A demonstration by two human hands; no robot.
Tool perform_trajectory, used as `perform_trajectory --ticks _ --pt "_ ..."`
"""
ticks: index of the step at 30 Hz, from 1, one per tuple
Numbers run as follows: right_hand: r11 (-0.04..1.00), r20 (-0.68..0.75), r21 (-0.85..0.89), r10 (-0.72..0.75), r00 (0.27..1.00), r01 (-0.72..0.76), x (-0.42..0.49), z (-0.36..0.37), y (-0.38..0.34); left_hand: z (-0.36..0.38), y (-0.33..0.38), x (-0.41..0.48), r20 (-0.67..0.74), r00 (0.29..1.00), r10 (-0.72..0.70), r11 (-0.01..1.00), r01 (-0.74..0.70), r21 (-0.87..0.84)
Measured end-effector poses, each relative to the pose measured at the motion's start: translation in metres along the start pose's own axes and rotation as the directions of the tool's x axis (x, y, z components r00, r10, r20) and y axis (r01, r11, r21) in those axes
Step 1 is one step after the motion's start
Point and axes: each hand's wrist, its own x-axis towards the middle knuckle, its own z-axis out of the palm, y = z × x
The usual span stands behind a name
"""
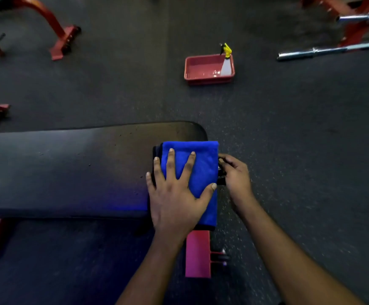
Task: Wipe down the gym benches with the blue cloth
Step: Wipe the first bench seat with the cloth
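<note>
The left hand, fingers spread, is pressing the blue cloth onto the bench pad, at its end; the right hand is gripping a dark handle. Overhanging, the cloth is risking sliding off.

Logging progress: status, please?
Left hand flat on cloth, at bench end. Right hand grips that end. Nothing blocking the bench top.

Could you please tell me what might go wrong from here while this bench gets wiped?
1. The blue cloth overhangs the bench end under a flat left hand; a wide stroke might drag it off.
2. The right hand grips a dark handle beside the cloth, which could snag.
3. The spray bottle stands in the red tray on the floor; a step might tip it.
</note>
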Motion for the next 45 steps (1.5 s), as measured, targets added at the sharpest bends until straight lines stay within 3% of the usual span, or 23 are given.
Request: perform_trajectory --ticks 4,6,8,10,12,13,14,16,18,19,22,27,36,41,45 --pt "0.989 0.011 0.042 -0.142 0.99 0.141 0.005 -0.004 0.015 0.011 0.0 -0.002 -0.1 0.995 -0.022 1.0 0.023 0.006" --pt "0.969 -0.049 -0.047 -0.244 0.969 0.241 0.006 -0.002 0.022 0.011 0.002 -0.002 -0.112 0.992 -0.054 0.998 0.05 -0.035" --pt "0.882 -0.166 -0.251 -0.446 0.879 0.4 0.001 0.004 0.023 0.012 0.002 -0.004 -0.146 0.986 -0.081 0.99 0.063 -0.125" --pt "0.756 -0.23 -0.366 -0.638 0.734 0.542 -0.014 0.011 0.013 0.011 0.0 -0.004 -0.197 0.976 -0.096 0.958 0.037 -0.283" --pt "0.615 -0.15 -0.471 -0.762 0.63 0.632 -0.038 0.023 0.004 0.002 -0.011 -0.006 -0.259 0.953 -0.158 0.817 -0.021 -0.577" --pt "0.544 -0.065 -0.57 -0.777 0.625 0.616 -0.049 0.031 0.001 -0.002 -0.02 -0.008 -0.285 0.931 -0.229 0.727 -0.031 -0.686" --pt "0.463 0.034 -0.68 -0.756 0.654 0.569 -0.061 0.04 -0.005 -0.008 -0.033 -0.011 -0.302 0.896 -0.324 0.675 -0.005 -0.737" --pt "0.346 0.161 -0.841 -0.575 0.802 0.417 -0.072 0.059 -0.006 -0.009 -0.062 -0.02 -0.321 0.818 -0.477 0.666 0.098 -0.739" --pt "0.289 0.181 -0.917 -0.31 0.933 0.273 -0.067 0.069 0.003 0.006 -0.079 -0.022 -0.354 0.743 -0.568 0.697 0.206 -0.687" --pt "0.246 0.18 -0.938 -0.256 0.95 0.244 -0.074 0.096 0.004 -0.002 -0.111 -0.027 -0.394 0.696 -0.6 0.708 0.232 -0.667" --pt "0.171 0.114 -0.972 -0.252 0.961 0.16 -0.059 0.102 0.005 0.004 -0.125 -0.017 -0.397 0.638 -0.659 0.706 0.345 -0.619" --pt "0.179 0.119 -0.969 -0.259 0.959 0.169 -0.068 0.095 0.007 0.015 -0.128 -0.008 -0.444 0.527 -0.725 0.674 0.406 -0.618" --pt "0.234 0.065 -0.965 -0.232 0.97 0.12 -0.051 0.101 -0.008 0.022 -0.134 -0.008 -0.467 0.553 -0.69 0.71 0.393 -0.584" --pt "0.175 0.056 -0.975 -0.398 0.916 0.136 -0.079 0.095 0.028 0.023 -0.134 -0.007 -0.474 0.546 -0.691 0.71 0.39 -0.586" --pt "0.189 0.076 -0.972 -0.311 0.947 0.14 -0.058 0.102 0.006 0.022 -0.135 -0.004 -0.488 0.531 -0.693 0.709 0.378 -0.596"
